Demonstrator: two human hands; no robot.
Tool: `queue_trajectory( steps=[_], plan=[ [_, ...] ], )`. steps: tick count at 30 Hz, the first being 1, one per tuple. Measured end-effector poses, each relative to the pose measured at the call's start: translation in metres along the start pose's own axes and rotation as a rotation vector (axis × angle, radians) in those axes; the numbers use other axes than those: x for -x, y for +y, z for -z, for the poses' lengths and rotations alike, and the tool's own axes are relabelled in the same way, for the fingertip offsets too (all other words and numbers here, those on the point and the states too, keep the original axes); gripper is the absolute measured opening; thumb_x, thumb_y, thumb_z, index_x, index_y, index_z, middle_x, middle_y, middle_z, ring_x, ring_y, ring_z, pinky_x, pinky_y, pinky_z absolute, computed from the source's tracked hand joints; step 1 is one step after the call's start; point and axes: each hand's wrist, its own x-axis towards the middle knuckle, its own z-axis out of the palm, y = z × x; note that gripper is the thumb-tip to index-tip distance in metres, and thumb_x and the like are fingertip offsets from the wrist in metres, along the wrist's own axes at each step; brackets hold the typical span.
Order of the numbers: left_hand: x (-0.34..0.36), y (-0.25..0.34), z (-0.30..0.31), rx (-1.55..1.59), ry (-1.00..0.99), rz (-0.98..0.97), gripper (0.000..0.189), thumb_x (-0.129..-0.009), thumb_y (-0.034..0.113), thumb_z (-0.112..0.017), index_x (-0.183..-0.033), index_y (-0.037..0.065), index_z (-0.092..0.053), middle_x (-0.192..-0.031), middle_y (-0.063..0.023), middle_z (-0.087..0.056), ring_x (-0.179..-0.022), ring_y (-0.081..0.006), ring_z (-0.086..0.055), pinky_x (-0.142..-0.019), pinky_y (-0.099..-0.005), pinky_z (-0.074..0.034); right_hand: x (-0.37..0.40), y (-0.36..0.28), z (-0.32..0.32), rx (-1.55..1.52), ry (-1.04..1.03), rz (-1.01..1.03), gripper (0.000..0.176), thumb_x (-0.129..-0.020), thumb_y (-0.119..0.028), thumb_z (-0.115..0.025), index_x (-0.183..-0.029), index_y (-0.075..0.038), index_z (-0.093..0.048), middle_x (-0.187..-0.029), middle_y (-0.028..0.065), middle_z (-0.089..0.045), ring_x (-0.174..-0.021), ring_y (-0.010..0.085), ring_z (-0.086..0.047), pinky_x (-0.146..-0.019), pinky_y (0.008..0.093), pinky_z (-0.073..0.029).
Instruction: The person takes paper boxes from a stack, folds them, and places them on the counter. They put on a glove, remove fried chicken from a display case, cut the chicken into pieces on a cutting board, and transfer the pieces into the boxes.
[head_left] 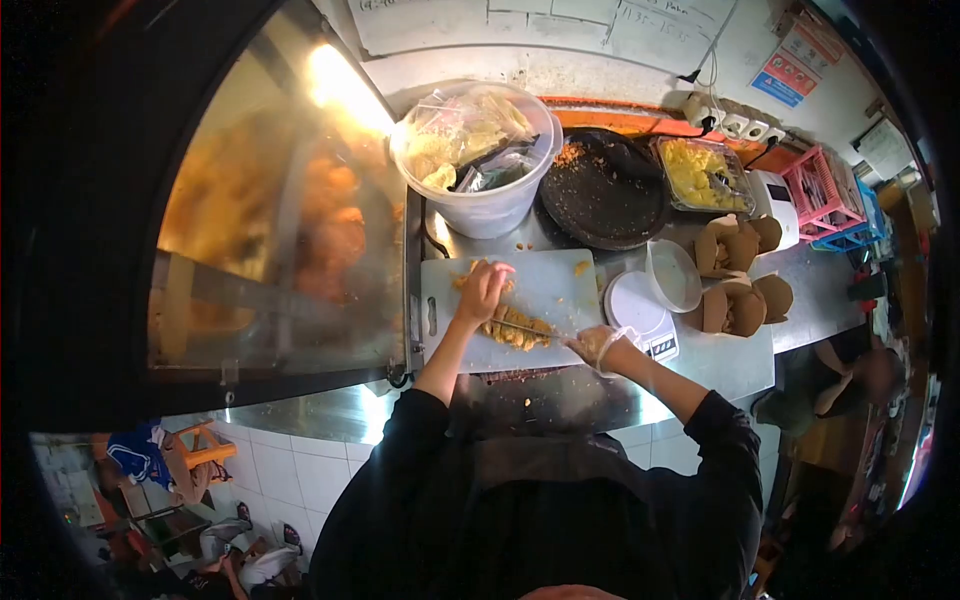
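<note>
- Steel counter point(720, 360) of a food stall, white tiles below its near edge.
- Fried food point(515, 330) lies mid-way on a white cutting board point(550, 280), crumbs around it.
- Left hand point(485, 290) is at the far-left end of the food, fingers bunched together and pressed down on it.
- Right hand point(600, 345), in a clear plastic glove, is closed round the handle of a knife point(530, 327); the blade lies across the food.
- Small scale point(640, 310) sits just right of the board, with a clear tub point(675, 275) at its far edge.
- Brown paper boxes point(740, 280) stand further right.
- Far side: white bucket point(480, 200) of bags, dark round pan point(605, 195), tray of yellow pieces point(700, 175).
- Glass display case point(280, 220) is on the left.
</note>
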Motion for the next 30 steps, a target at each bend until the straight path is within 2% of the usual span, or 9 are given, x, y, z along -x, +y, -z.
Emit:
queue_trajectory(
  steps=[4,7,10,11,14,23,26,27,30],
  plan=[
    [0.000,-0.008,0.002,0.003,0.011,0.039,0.023,-0.095,0.021,-0.043,-0.095,0.007,-0.061,-0.068,-0.0078,-0.050,-0.067,-0.0232,-0.050,-0.066,-0.0351,-0.041,-0.002,-0.009,0.012,-0.065,-0.005,-0.054,0.060,-0.098,-0.046,-0.027,-0.090,0.000,-0.065,-0.086,0.0231,-0.064,-0.085,0.0396,-0.062,-0.079,0.0473,-0.048],
    [-0.008,0.002,0.002,0.017,0.045,-0.035,0.022,-0.094,0.020,-0.043,-0.097,0.006,-0.060,-0.066,-0.0067,-0.048,-0.064,-0.0218,-0.050,-0.064,-0.0343,-0.041,-0.023,0.019,-0.022,-0.162,-0.010,-0.093,0.065,-0.096,-0.051,-0.029,-0.085,0.002,-0.065,-0.086,0.0255,-0.064,-0.086,0.0402,-0.062,-0.079,0.0476,-0.048],
    [-0.006,-0.008,0.003,0.071,0.055,-0.024,0.022,-0.094,0.019,-0.043,-0.098,0.006,-0.060,-0.067,-0.0066,-0.049,-0.063,-0.0206,-0.050,-0.063,-0.0331,-0.041,-0.011,-0.003,0.005,-0.079,-0.069,-0.125,0.056,-0.098,-0.045,-0.028,-0.096,-0.002,-0.064,-0.090,0.0225,-0.065,-0.086,0.0388,-0.062,-0.079,0.0471,-0.049],
    [-0.003,-0.004,0.004,0.098,0.055,-0.004,0.022,-0.094,0.018,-0.043,-0.098,0.005,-0.060,-0.067,-0.0066,-0.050,-0.063,-0.0201,-0.050,-0.062,-0.0326,-0.041,-0.015,0.000,-0.003,-0.024,-0.126,-0.144,0.047,-0.100,-0.040,-0.027,-0.108,-0.009,-0.061,-0.090,0.0200,-0.064,-0.086,0.0377,-0.063,-0.078,0.0472,-0.049],
    [-0.003,0.005,0.002,0.080,0.072,-0.020,0.021,-0.094,0.016,-0.043,-0.098,0.005,-0.060,-0.067,-0.0067,-0.051,-0.061,-0.0186,-0.051,-0.059,-0.0316,-0.041,-0.017,0.010,-0.022,-0.005,-0.062,-0.069,0.042,-0.100,-0.038,-0.027,-0.112,-0.014,-0.059,-0.089,0.0186,-0.064,-0.085,0.0371,-0.063,-0.078,0.0472,-0.049],
    [-0.001,-0.002,0.002,0.071,0.110,-0.005,0.019,-0.093,0.013,-0.045,-0.097,0.004,-0.061,-0.069,-0.0077,-0.053,-0.060,-0.0182,-0.052,-0.060,-0.0318,-0.043,-0.009,0.001,-0.010,-0.013,0.037,-0.021,0.051,-0.098,-0.045,-0.029,-0.100,-0.009,-0.065,-0.084,0.0215,-0.064,-0.084,0.0386,-0.063,-0.078,0.0472,-0.048],
    [-0.002,-0.005,0.002,0.026,0.142,-0.025,0.019,-0.093,0.014,-0.045,-0.097,0.004,-0.061,-0.070,-0.0083,-0.054,-0.061,-0.0177,-0.052,-0.060,-0.0315,-0.042,-0.017,-0.002,0.002,-0.083,-0.072,-0.240,0.058,-0.097,-0.047,-0.029,-0.092,-0.002,-0.065,-0.085,0.0242,-0.065,-0.085,0.0401,-0.062,-0.078,0.0474,-0.048],
    [0.000,-0.006,0.005,0.052,0.103,0.071,0.019,-0.093,0.014,-0.044,-0.099,0.004,-0.060,-0.071,-0.0093,-0.054,-0.063,-0.0188,-0.053,-0.061,-0.0323,-0.043,-0.015,-0.002,-0.001,-0.072,-0.040,-0.183,0.057,-0.097,-0.046,-0.030,-0.092,-0.002,-0.065,-0.085,0.0241,-0.065,-0.085,0.0400,-0.062,-0.079,0.0474,-0.048],
    [-0.003,0.003,0.006,0.078,0.059,0.030,0.020,-0.094,0.015,-0.044,-0.100,0.004,-0.060,-0.072,-0.0097,-0.054,-0.063,-0.0196,-0.053,-0.061,-0.0336,-0.043,-0.016,0.008,-0.010,-0.019,0.055,-0.015,0.057,-0.097,-0.046,-0.030,-0.092,-0.002,-0.066,-0.085,0.0238,-0.065,-0.085,0.0398,-0.062,-0.079,0.0473,-0.048]
  ],
)
